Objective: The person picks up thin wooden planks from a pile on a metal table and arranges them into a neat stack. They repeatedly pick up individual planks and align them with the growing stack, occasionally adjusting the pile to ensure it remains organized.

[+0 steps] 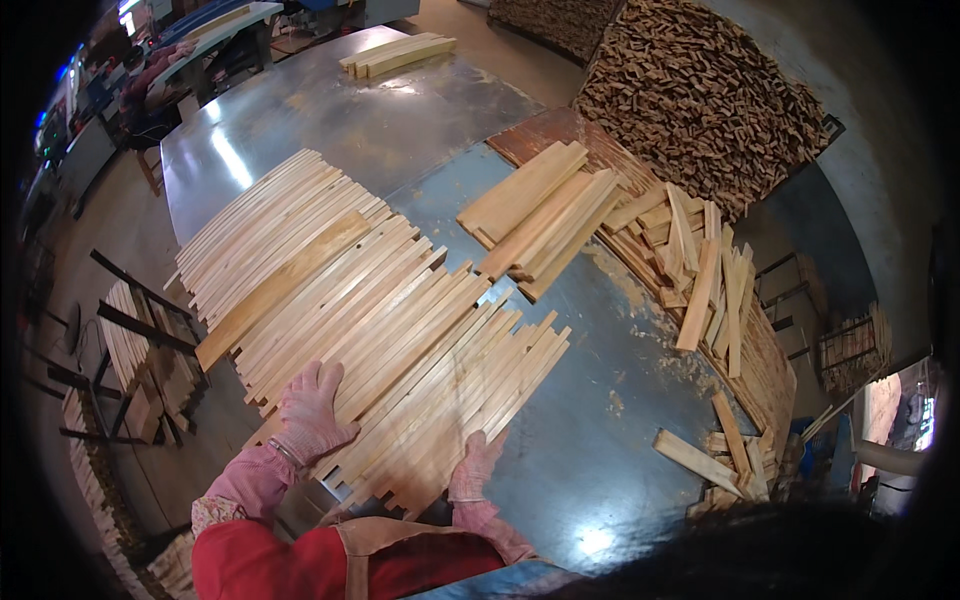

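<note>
A long row of narrow wooden strips (340, 300) lies side by side across the metal table, their ends uneven. My left hand (310, 408), in a pink glove, rests with fingers spread on the near left ends of the strips. Lower right, my right hand (477, 465), gloved too, touches the edge of the nearest strips with its fingers stretched out; part of it is hard to make out. One wider, darker board (285, 290) lies on top of the row toward its far left.
Several thicker boards (535, 215) are stacked beyond the row. Loose wood pieces (705, 270) heap along the brown board at the right, with more offcuts (725, 455) nearer me. Planks (398, 55) sit at the table's far end. A large wood stack (700, 100) stands behind.
</note>
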{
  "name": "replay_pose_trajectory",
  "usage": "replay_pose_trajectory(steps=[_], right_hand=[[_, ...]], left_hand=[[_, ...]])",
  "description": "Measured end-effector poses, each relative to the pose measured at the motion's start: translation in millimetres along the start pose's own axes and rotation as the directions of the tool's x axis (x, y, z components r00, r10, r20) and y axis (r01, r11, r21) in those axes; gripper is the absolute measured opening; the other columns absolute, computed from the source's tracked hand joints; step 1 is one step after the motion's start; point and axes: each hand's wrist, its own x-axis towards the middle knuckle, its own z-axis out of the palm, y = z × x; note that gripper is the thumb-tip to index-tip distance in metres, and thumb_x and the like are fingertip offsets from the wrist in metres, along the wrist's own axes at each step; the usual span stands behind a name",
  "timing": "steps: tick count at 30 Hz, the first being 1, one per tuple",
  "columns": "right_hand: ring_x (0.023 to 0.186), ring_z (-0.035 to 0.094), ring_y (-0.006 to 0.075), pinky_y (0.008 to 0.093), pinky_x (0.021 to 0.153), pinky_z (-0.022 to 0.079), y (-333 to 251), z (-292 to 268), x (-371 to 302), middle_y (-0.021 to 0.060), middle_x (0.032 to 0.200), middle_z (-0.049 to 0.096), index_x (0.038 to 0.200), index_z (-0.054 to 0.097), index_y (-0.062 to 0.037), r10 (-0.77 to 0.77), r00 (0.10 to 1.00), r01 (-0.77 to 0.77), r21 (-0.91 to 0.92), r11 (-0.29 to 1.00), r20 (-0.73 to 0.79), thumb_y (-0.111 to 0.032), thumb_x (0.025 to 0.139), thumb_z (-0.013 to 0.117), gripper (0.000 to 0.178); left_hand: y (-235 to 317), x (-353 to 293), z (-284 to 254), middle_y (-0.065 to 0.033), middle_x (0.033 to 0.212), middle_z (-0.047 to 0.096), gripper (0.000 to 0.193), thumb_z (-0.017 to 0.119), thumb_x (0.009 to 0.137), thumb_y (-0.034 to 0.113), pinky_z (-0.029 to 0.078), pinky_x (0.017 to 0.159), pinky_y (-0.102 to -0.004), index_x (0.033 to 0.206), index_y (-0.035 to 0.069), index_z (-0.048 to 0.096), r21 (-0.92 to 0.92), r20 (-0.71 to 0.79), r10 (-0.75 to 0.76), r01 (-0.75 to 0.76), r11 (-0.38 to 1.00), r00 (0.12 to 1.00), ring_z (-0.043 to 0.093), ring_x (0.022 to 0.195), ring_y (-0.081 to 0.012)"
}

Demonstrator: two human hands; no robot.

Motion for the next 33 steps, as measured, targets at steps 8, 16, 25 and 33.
replay_pose_trajectory(steps=[8,16,25,33], right_hand=[[0.136,0.053,0.0442,0.0519,0.119,0.038,-67.5,87.5,-28.3,0.0297,0.154,0.053,0.167,0.034,0.0004,0.031,0.996,-0.046,-0.193,0.98,-0.083,-0.027,0.098,0.058,0.079],[0.141,0.053,0.0383,0.0467,0.118,0.043,-94.3,105.6,1.5,0.0266,0.162,0.047,0.17,0.032,-0.0051,0.212,0.969,-0.238,-0.269,0.933,-0.125,-0.028,0.1,0.058,0.078],[0.139,0.055,0.0408,0.0489,0.118,0.043,-74.6,136.7,40.7,0.0288,0.16,0.048,0.168,0.033,-0.0008,0.27,0.938,-0.318,-0.231,0.92,-0.217,-0.027,0.098,0.059,0.08],[0.138,0.056,0.0429,0.0509,0.118,0.043,-44.7,109.0,-12.6,0.0309,0.159,0.049,0.167,0.033,0.003,0.175,0.959,-0.224,-0.215,0.951,-0.224,-0.025,0.096,0.061,0.081]], left_hand=[[-48.6,129.3,-63.0,-0.0302,0.152,0.054,0.111,0.093,0.07,0.04,0.044,0.121,-0.0468,0.163,0.006,0.041,-0.59,-0.026,0.068,-0.07,0.804,0.997,0.053,0.142,-0.0465],[111.1,472.2,-158.5,-0.0266,0.155,0.053,0.106,0.084,0.076,0.053,0.046,0.119,-0.0476,0.166,0.017,0.04,-0.36,-0.05,0.075,-0.088,0.929,0.996,0.055,0.143,-0.041],[186.1,676.8,-117.1,-0.0218,0.153,0.056,0.089,0.081,0.078,0.058,0.048,0.116,-0.0477,0.154,0.019,0.055,-0.088,-0.245,0.042,-0.066,0.994,0.969,0.056,0.144,-0.0361],[93.9,504.7,-85.3,-0.0217,0.16,0.045,0.079,0.077,0.088,0.042,0.04,0.122,-0.0534,0.156,0.014,0.05,0.049,-0.464,0.53,-0.577,0.816,0.71,0.044,0.149,-0.0419]])
